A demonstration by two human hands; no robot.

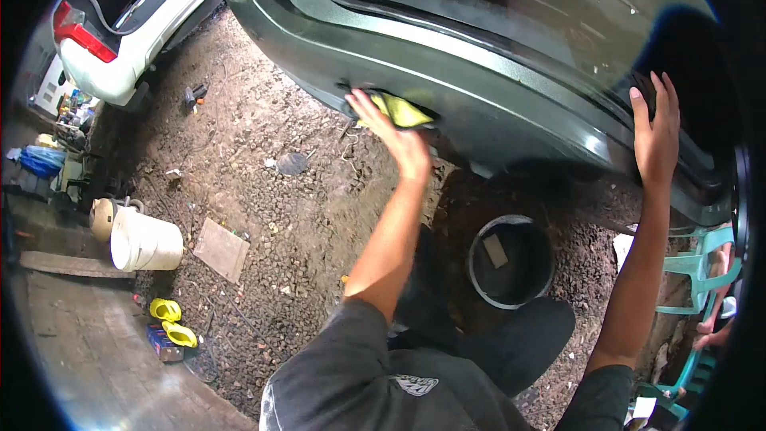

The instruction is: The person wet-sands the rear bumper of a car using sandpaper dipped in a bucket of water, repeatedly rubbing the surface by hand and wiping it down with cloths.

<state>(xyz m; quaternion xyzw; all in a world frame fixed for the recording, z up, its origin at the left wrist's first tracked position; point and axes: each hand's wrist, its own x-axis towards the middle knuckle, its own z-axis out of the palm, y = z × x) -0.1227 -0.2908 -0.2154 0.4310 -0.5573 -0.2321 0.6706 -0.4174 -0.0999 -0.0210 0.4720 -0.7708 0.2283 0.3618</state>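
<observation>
My left hand (392, 134) presses a yellow-and-black cloth (404, 110) against the lower side of a dark green car bumper (447, 72). Its fingers lie along the cloth, and part of the cloth shows beyond the palm. Higher up at the right, my right hand (658, 132) rests on the car near the dark glass, fingers stretched out and holding nothing. Between my knees and the car stands a black bucket (511, 294) with a pale rectangular block (495, 251) inside.
Wet gravel ground (279, 216) surrounds me. To the left are a white bucket (148, 240), a flat tile (221, 250), yellow shoes (171, 323) and a white car (152, 40). Green plastic chairs (694, 271) stand at the right, with another person's limbs (712, 315) beside them.
</observation>
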